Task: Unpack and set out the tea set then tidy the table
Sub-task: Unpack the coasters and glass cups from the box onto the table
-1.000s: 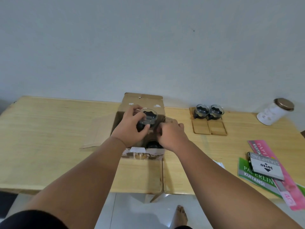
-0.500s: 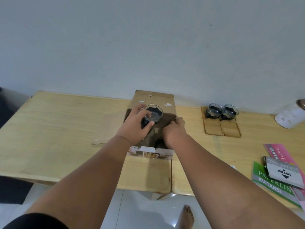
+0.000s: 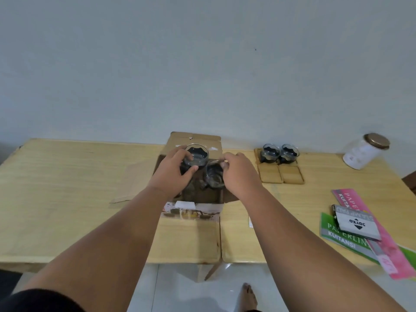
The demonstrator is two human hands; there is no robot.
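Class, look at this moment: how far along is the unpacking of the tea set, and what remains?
Done: two glass cups stand on the far pair of four wooden coasters. In hand: the left hand and right hand each lift a glass cup from the cardboard box. Left: seat these on the two bare coasters, then clear the box and receipt books.

White jar (image 3: 364,152) far right; receipt books (image 3: 351,235) under stamp pad (image 3: 355,222).

I see soft, even, rather dim daylight with a cool cast, faint shadows under my forearms on the pale yellow wooden table (image 3: 67,199), a small glare patch on the white floor tiles (image 3: 227,266) at 6 o'clock, and wide-angle bending toward the edges, all slightly soft.
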